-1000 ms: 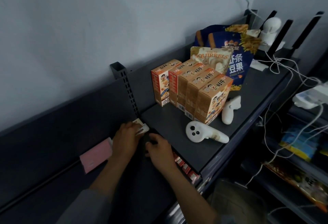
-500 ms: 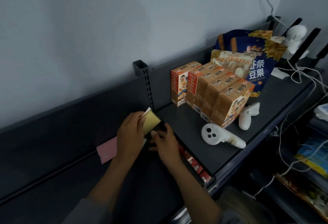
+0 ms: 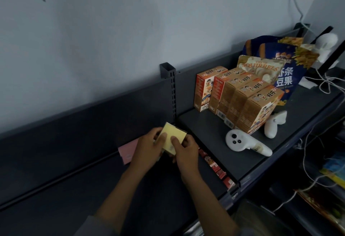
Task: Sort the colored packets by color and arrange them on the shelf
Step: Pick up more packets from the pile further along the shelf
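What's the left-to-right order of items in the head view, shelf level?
Flat pink packet → pale yellow packet held in both hands → upright orange snack cartons → dark blue snack bag with white lettering

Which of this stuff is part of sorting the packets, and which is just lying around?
Part of the job:
yellow packet, held by left hand and right hand
pink packet
shelf

Lying about:
orange boxes
two white controllers
snack bags
cables
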### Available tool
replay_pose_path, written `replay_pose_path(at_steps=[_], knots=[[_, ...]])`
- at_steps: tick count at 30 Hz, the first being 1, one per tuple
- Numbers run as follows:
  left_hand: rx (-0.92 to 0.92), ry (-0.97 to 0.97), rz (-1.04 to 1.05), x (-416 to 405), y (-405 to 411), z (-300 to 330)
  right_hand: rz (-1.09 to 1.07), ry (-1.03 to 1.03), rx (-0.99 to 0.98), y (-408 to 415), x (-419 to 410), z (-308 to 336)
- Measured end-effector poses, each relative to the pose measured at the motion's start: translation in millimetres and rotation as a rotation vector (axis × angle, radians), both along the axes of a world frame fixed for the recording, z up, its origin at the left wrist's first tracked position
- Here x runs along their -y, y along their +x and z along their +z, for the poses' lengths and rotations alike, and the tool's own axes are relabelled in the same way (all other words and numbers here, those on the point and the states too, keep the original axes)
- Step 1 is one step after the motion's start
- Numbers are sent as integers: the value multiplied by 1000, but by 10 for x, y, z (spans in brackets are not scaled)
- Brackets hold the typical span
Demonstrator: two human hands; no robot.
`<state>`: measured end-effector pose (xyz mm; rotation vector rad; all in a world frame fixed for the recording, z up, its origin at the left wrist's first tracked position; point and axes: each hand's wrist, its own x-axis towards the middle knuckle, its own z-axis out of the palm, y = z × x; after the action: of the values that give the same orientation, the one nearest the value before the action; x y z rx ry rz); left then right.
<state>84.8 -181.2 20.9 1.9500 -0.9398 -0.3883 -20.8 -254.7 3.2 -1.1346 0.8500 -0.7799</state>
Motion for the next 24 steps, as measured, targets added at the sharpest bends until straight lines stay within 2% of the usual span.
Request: replay_pose_path(at_steps=[6, 12, 19, 24], knots=[[-29, -55, 30, -72, -57, -81, 16, 40, 25, -74, -83, -49], [-57, -203, 236, -331, -164, -74, 160, -6, 15, -23, -152, -94], [-12, -210, 411, -685, -286, -100, 278, 49, 4, 61, -279, -182], [-2, -187, 547, -1002, -477, -148, 369, 142, 91, 59, -508, -154]])
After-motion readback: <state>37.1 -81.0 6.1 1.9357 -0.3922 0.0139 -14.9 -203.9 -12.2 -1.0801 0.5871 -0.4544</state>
